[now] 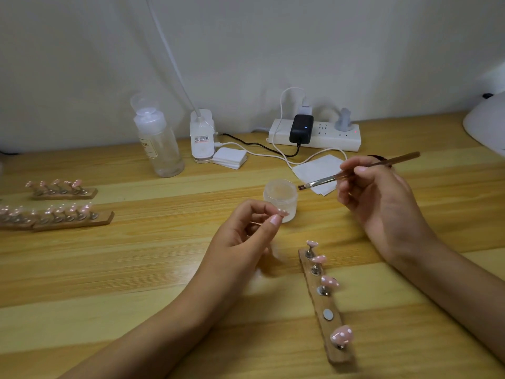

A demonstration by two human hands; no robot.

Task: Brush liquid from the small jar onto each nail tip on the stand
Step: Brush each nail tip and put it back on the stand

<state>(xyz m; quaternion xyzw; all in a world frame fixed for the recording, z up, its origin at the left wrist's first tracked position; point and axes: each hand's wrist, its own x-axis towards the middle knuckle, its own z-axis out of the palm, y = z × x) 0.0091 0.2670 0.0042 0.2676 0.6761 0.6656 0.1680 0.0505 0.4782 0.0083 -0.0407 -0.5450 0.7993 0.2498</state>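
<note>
A wooden stand (332, 328) lies in front of me and carries several pink nail tips on metal pegs; one round magnet spot (327, 314) on it is bare. My left hand (247, 233) pinches a pink nail tip (283, 213) on its peg, lifted just in front of the small frosted jar (280, 196), which stands without a lid. My right hand (378, 199) holds a thin brown brush (355, 170). The bristles point left and hover just right of the jar's rim.
Two more wooden stands (72, 218) with pink tips lie at the left. Behind the jar are a clear bottle (159, 144), a white lamp base (201, 136), cotton pads (229, 157), a wipe (318, 170), a power strip (314, 134) with cables, and a white dome (486, 124) at right.
</note>
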